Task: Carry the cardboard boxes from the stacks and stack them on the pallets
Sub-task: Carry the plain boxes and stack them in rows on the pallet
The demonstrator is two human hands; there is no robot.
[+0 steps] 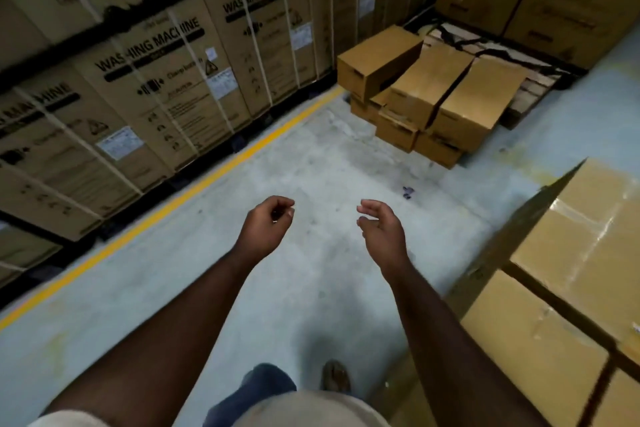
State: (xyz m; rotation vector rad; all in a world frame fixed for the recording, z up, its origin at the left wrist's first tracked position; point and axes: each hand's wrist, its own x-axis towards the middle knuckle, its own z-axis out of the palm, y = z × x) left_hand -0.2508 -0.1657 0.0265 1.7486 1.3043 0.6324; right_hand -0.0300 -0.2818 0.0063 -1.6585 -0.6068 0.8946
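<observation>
Both hands, left hand [266,225] and right hand [381,229], fingers loosely curled and empty, near cartons [152,80] printed "WASHING MACHINE"

Plain brown cardboard boxes [431,94] piled unevenly on wooden pallet [530,87]; taped box stack [568,253] at right.

Two hands [266,225]; roughly six small boxes [429,83] on one pallet [530,87]; one foot [335,376].
</observation>
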